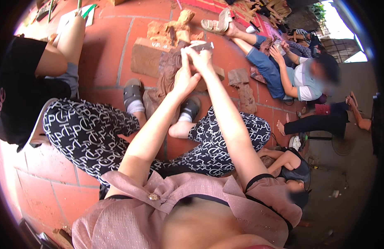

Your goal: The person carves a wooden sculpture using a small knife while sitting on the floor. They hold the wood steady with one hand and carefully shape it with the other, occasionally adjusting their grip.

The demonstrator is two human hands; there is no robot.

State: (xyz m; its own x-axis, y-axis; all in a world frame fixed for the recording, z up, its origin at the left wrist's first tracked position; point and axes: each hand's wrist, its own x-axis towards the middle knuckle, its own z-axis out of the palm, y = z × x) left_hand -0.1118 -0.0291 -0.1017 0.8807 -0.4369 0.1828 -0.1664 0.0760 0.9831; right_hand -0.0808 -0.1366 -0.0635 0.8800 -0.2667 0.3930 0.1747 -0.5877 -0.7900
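Held a dark bar (203, 46) in the right hand (203, 60) at the upper centre of the frame, apparently with fingers closed round it. Had its long axis almost level across the frame, with a pale, shiny end toward the right. Had the left hand (184, 83) just below and to the left, fingers straight, thumb spread, fingertips close beside those of the right hand. Could not tell from this view of any closing of the left fingers on something. Had the reddish-brown piece (168, 70) to the left of and below the grip, nearer to the left hand than to the right, with a long axis steep in the frame and so running across the line of the bar. Saw it reach down toward the gap between two dark shoes (132, 92), partly behind the left hand and forearm. Looked lumpy and matt, with folds or carved hollows; could not make out the material. Saw a flat wooden block (143, 60) just left of it, rough orange-brown chunks (158, 30) above, and a similar brown slab (246, 98) apart on the red tiles (107, 64), right of centre.
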